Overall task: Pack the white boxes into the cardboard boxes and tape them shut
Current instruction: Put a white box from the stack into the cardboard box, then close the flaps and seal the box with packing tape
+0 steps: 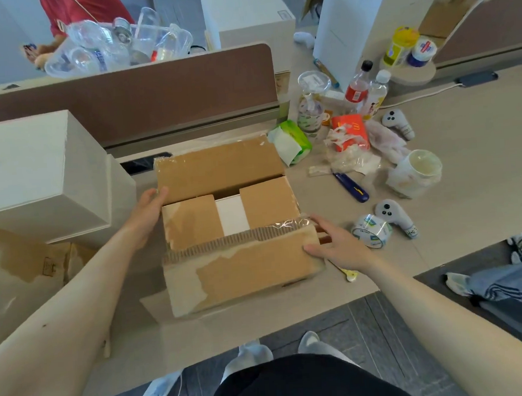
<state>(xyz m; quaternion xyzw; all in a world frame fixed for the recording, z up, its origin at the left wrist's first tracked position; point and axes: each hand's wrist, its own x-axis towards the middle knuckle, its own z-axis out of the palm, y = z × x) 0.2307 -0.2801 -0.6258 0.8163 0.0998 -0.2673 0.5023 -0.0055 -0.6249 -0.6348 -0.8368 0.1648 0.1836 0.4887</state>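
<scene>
One white box (pixel 231 213) already sits inside the cardboard box (pixel 190 221) at the middle of the counter (pixel 467 158), showing between the two short flaps folded over it. Both long flaps stand unclosed and no fresh tape spans the top, so folding and sealing remain. The left hand (pixel 146 213) lies against the left wall; whether its fingers curl I cannot tell. The right hand (pixel 330 239) pinches the near flap (pixel 252 269) at its right end. A tape roll (pixel 371 231) waits just beside that hand, with a blue knife (pixel 351 187) and a controller (pixel 392 216) near; large pale boxes (pixel 35 170) crowd the left.
</scene>
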